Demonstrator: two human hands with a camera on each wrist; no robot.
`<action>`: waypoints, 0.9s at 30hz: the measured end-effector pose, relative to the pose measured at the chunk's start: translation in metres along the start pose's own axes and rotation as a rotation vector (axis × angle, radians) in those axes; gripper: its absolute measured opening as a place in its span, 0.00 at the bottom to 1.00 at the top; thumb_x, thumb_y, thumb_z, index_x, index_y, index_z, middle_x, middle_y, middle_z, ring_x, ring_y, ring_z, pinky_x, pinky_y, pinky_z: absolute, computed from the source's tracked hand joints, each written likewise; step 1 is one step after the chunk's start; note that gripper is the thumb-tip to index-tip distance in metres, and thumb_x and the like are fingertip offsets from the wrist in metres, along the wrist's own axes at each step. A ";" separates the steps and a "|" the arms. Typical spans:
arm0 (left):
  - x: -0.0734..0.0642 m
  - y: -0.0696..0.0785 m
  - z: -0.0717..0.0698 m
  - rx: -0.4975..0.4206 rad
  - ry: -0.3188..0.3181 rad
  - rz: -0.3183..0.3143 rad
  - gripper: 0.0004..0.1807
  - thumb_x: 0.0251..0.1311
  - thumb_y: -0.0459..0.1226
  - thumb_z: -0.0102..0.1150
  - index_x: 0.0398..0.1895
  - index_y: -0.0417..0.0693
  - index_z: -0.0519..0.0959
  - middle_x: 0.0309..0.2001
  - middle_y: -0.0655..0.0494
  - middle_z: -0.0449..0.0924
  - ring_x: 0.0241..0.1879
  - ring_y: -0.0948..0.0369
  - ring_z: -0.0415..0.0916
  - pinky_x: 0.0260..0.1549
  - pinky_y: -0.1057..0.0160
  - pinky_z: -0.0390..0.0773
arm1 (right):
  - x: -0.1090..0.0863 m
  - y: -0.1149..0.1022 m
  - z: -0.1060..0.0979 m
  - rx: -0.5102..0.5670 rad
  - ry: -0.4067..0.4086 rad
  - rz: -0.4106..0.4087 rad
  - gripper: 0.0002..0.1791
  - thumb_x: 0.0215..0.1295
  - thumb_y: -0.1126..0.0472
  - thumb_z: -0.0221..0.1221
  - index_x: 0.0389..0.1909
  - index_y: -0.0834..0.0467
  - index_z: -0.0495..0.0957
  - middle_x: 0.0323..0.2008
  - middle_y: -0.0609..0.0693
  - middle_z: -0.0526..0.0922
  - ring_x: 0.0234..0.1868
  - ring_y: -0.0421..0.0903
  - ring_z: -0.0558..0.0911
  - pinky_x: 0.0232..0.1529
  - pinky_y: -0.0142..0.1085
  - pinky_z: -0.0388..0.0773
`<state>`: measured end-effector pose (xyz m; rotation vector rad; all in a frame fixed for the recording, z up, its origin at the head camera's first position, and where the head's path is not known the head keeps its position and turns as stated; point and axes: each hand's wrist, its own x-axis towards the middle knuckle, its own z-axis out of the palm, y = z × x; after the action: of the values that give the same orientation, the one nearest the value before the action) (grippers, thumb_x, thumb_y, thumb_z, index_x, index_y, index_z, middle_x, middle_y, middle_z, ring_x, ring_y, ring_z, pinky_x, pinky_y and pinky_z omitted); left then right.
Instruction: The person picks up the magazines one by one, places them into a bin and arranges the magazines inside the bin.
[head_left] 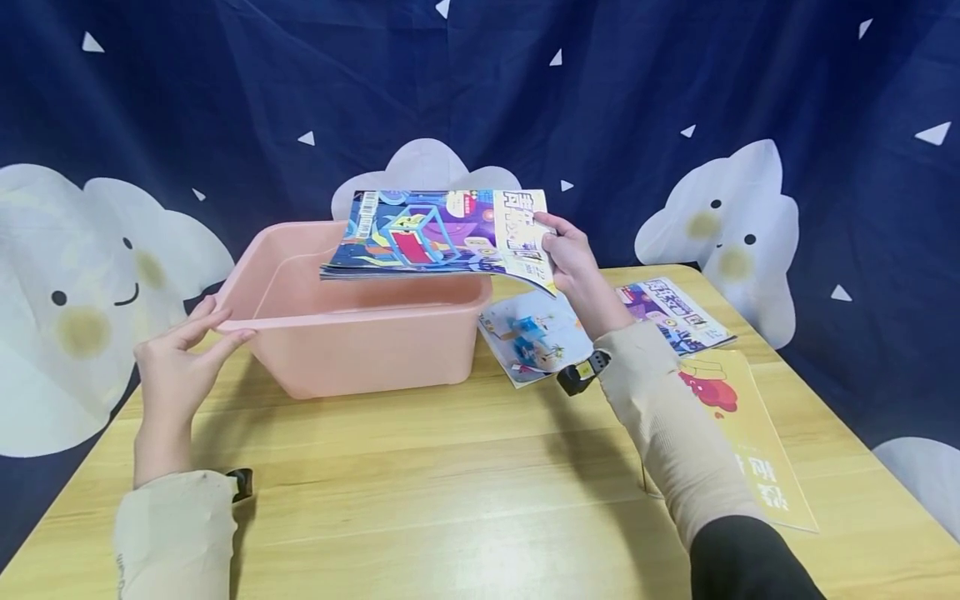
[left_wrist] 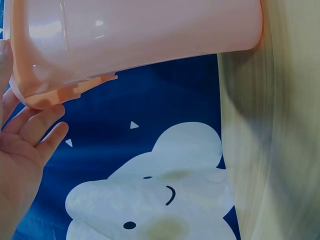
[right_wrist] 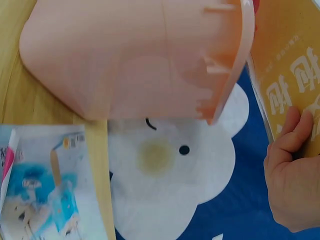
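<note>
A pink plastic storage bin [head_left: 378, 357] stands on the table, its opening facing up. My left hand [head_left: 178, 367] pinches the bin's rim at the near left corner; fingers and thumb also show at that rim in the left wrist view. Raised over the right part of the bin is a small stack of magazines [head_left: 427, 233], with a purple and blue cover uppermost. My right hand [head_left: 573, 260] grips the stack at its right end. From below, the right wrist view shows a yellow cover [right_wrist: 285, 55] with white lettering on the stack's underside.
Right of the bin lies a pale blue illustrated booklet [head_left: 525, 329]. Another purple magazine [head_left: 675, 317] and a yellow book [head_left: 757, 433] lie farther right, partly behind the right arm. A dark blue curtain [head_left: 480, 83] with clouds hangs behind the wooden table [head_left: 375, 483].
</note>
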<state>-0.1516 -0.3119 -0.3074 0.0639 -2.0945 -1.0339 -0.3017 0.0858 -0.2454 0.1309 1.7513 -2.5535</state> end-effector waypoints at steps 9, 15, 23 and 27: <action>0.000 0.002 0.000 0.002 -0.003 -0.020 0.21 0.41 0.33 0.70 0.43 0.39 0.79 0.49 0.47 0.74 0.50 0.68 0.70 0.50 0.71 0.66 | 0.003 0.007 0.037 -0.039 -0.033 -0.039 0.24 0.64 0.77 0.36 0.57 0.62 0.68 0.53 0.60 0.71 0.49 0.51 0.74 0.44 0.36 0.74; 0.001 0.001 0.001 -0.006 -0.006 -0.032 0.22 0.40 0.33 0.71 0.43 0.39 0.79 0.48 0.48 0.75 0.50 0.69 0.70 0.51 0.71 0.65 | 0.002 0.008 0.054 -0.049 -0.029 -0.030 0.22 0.65 0.75 0.36 0.55 0.61 0.70 0.49 0.59 0.74 0.44 0.50 0.77 0.42 0.36 0.76; 0.001 -0.002 0.002 -0.002 0.008 0.002 0.22 0.38 0.30 0.71 0.42 0.40 0.80 0.47 0.44 0.74 0.49 0.69 0.71 0.50 0.72 0.66 | 0.004 0.016 0.066 -0.066 -0.022 -0.016 0.20 0.67 0.73 0.37 0.53 0.59 0.71 0.46 0.57 0.76 0.43 0.50 0.79 0.37 0.35 0.78; 0.001 -0.004 0.002 -0.004 0.023 0.027 0.22 0.36 0.28 0.71 0.41 0.40 0.80 0.46 0.42 0.74 0.48 0.70 0.71 0.50 0.72 0.66 | 0.006 0.022 0.074 -0.095 -0.014 -0.020 0.19 0.67 0.73 0.37 0.52 0.60 0.72 0.46 0.58 0.76 0.42 0.50 0.79 0.37 0.34 0.77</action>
<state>-0.1551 -0.3135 -0.3102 0.0451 -2.0675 -1.0165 -0.3092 0.0090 -0.2396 0.0920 1.8743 -2.4718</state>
